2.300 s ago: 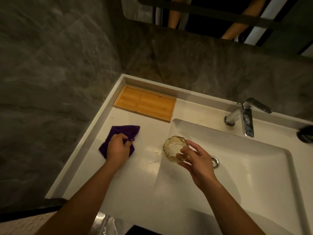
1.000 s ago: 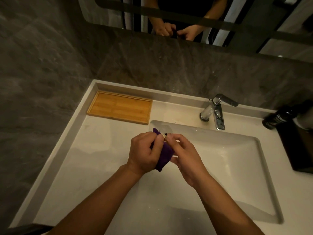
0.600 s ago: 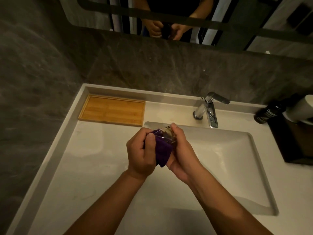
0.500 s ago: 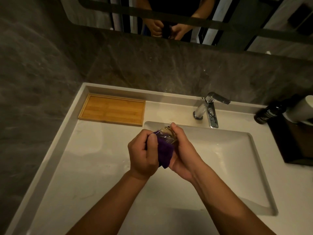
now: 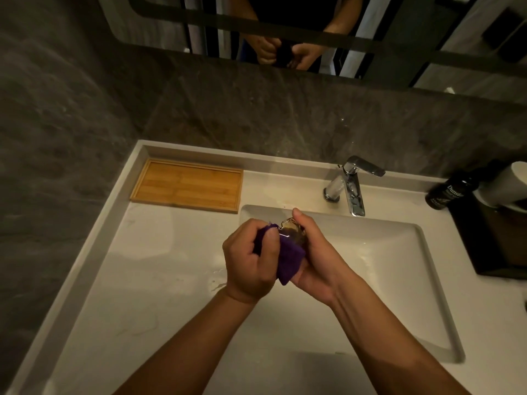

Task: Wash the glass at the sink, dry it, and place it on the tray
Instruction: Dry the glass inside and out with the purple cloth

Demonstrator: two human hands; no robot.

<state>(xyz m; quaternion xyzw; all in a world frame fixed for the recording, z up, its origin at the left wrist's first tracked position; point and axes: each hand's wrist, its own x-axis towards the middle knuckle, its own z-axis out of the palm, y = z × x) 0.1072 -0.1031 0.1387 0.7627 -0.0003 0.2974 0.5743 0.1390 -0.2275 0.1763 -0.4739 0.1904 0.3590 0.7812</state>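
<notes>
meanwhile both hands press cloth around glass above basin's left edge.

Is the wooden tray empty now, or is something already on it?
Empty. The wooden tray shows only bare slats; the glass is in the right hand, with the purple cloth against it, held by the left hand.

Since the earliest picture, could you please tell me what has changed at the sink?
The left hand picked the cloth up off the counter and brought it to the glass, which the right hand holds as before; the cloth now wraps the glass. The tray stayed bare, and the tap is unchanged.
</notes>
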